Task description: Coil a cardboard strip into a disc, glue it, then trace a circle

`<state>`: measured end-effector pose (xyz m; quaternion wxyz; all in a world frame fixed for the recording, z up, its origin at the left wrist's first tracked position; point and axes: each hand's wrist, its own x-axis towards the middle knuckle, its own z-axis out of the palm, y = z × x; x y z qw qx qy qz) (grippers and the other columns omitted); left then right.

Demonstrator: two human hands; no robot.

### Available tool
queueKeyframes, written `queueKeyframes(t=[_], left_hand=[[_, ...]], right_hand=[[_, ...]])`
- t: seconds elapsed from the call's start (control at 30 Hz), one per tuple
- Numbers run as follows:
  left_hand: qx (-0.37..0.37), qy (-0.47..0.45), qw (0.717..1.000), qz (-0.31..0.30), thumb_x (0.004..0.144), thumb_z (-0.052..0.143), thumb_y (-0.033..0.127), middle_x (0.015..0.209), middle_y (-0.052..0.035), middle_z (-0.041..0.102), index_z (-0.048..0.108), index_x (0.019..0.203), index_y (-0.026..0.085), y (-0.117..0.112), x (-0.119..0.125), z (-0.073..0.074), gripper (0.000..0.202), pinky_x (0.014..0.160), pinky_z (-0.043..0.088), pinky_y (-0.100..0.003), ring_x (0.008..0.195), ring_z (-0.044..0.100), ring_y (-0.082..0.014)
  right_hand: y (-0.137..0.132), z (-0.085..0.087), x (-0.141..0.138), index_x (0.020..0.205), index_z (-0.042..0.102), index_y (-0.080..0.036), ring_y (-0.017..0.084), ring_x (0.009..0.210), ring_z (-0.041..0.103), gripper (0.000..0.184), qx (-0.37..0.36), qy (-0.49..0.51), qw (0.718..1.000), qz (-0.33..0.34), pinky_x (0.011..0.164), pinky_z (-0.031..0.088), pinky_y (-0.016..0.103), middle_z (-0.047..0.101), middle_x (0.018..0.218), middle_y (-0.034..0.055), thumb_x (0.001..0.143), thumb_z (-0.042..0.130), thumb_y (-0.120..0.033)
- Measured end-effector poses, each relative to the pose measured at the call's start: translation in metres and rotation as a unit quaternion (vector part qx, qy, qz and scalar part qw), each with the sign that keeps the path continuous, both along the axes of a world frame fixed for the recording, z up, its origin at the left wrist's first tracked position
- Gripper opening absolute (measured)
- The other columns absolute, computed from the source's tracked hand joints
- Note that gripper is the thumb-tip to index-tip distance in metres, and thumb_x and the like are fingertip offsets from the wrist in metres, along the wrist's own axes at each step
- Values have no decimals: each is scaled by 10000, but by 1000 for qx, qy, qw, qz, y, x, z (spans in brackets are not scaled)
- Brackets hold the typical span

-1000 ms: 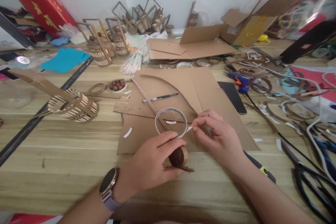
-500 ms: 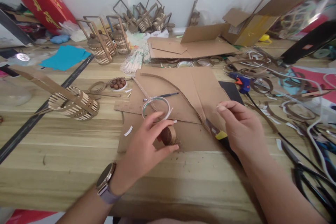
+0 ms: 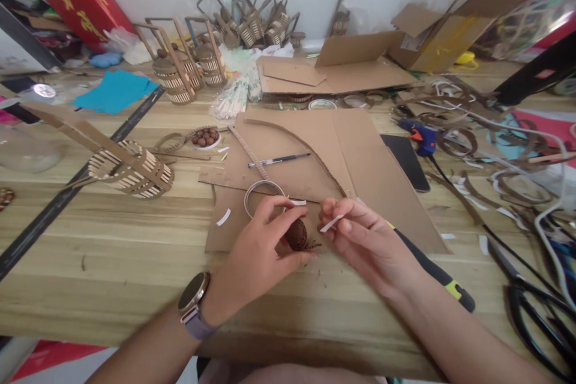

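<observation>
My left hand [image 3: 254, 258] is closed around a small brown coil of corrugated cardboard [image 3: 297, 236]; a short loose end sticks out at its right. Just to the right, my right hand [image 3: 375, 246] pinches a short white paper strip [image 3: 332, 224] between thumb and fingers, apart from the coil. A roll of tape [image 3: 247, 195] lies behind my left fingers, partly covered by them. Under my right wrist is a box cutter [image 3: 432, 270] with a black and yellow handle, its blade end hidden. More white strips [image 3: 224, 217] lie on the cardboard sheet [image 3: 360, 150].
A pen [image 3: 288, 159] and a curved cardboard strip [image 3: 310, 150] lie on the sheet. Left stands a slatted basket [image 3: 139, 174], near a bowl of brown balls [image 3: 206, 138]. To the right are a glue gun [image 3: 420, 137], a phone [image 3: 407, 162], scissors [image 3: 522, 288] and cables.
My right hand has moved left and turned palm-up beside the coil, with the white strip now showing in its fingers. The left hand has turned the coil slightly, still holding it.
</observation>
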<state>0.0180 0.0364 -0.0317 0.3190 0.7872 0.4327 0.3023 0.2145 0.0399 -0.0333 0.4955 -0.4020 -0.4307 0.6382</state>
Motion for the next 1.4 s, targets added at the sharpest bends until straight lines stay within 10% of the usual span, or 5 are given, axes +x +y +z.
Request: queueKeyframes(t=[1.4], left_hand=[[46,21,997,-55,793,768,257,1135,-67,500,527,1288,177,-1,3,-2,557,885,535,-305,1004,576,-199]], right_hand=[[-3,-2,-11,707,697,-200,116,730,542,204,-128,116,982,73,666,411,230,623,778,-20,622,876,-251]])
